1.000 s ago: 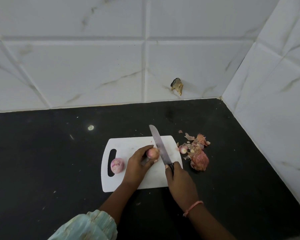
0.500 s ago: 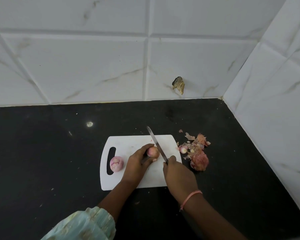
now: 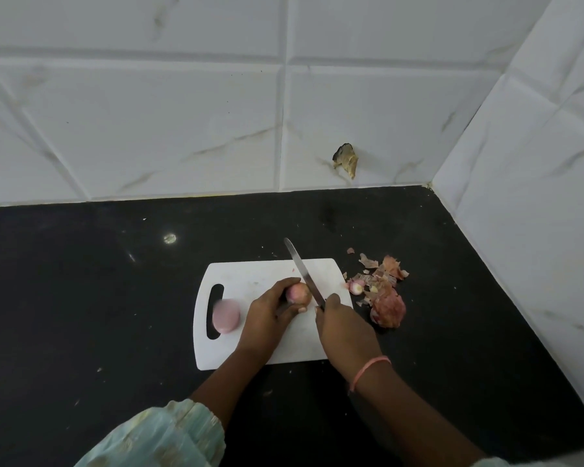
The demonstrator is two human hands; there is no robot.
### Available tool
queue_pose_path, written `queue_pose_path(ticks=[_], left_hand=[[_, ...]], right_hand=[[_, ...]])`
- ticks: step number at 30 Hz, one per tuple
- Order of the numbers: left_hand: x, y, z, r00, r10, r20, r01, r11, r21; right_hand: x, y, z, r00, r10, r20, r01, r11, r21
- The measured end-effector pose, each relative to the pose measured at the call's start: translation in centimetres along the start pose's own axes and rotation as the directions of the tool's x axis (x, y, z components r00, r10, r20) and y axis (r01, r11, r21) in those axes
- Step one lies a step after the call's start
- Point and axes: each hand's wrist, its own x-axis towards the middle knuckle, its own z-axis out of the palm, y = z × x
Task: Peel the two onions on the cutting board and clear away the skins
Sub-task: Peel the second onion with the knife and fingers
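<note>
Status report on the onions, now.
Left hand holds onion; right hand grips knife against it. Peeled onion by board handle. Skins piled on counter.

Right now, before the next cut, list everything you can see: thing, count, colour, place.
cutting board: 1, white, on the black counter
held onion: 1, pink, mid-board
other onion: 1, pale pink, by the board's handle slot
knife: 1, steel blade beside the held onion
skin pile: 1, brownish-pink, counter right of the board
wall tiles: white, behind and right
left hand: grips the held onion
right hand: grips the knife
</note>
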Motion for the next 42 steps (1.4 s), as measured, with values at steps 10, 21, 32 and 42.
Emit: queue_pose_path(ticks=[10,21,32,42], left_hand=[[-0.1,0.0,0.3,0.999,0.029,0.022,-0.028,1.000,-0.002],[-0.3,-0.3,0.6,0.998,0.059,-0.008,-0.059,0.998,-0.011],[-0.7,0.0,0.7,0.987,0.143,-0.074,-0.144,0.990,0.000],[-0.8,0.8,0.1,0.983,-0.050,-0.177,0.015,0.981,-0.193]], right_hand=[[-0.1,1.1,0.5,0.998,0.013,0.058,-0.017,0.997,0.074],[-0.2,1.1,3.1,1.000,0.031,-0.004,-0.031,0.999,0.028],[-0.4,0.8,3.2,0.999,0.034,-0.033,-0.033,0.999,0.023],[-0.6,0.7,3.1,0.998,0.044,-0.036,-0.043,0.998,0.048]])
